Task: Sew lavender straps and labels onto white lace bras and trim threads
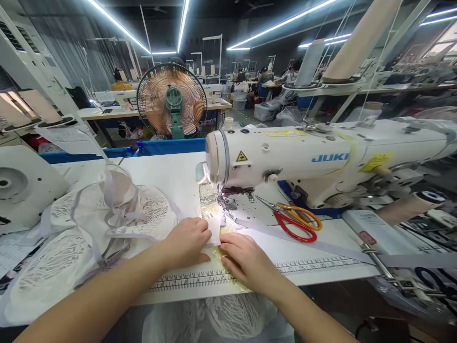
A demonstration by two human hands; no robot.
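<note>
Both hands are at the front of a white sewing machine [285, 147], just below its lit needle area. My left hand [187, 240] has its fingers together on a small white fabric piece [213, 230]. My right hand [246, 257] presses its closed fingers on pale yellow lace fabric [218, 257] at the right edge of the white piece. The lace runs from the needle area down over the table's front edge. A light grey strip [303, 243] stretches from the needle area to the right.
White lace garments [121, 214] are heaped at the left. Red-handled scissors [296, 228] and orange-handled scissors [303, 214] lie right of the needle. A ruler tape [193, 280] lines the front edge. Behind stands a fan [173, 100]; people sit far back.
</note>
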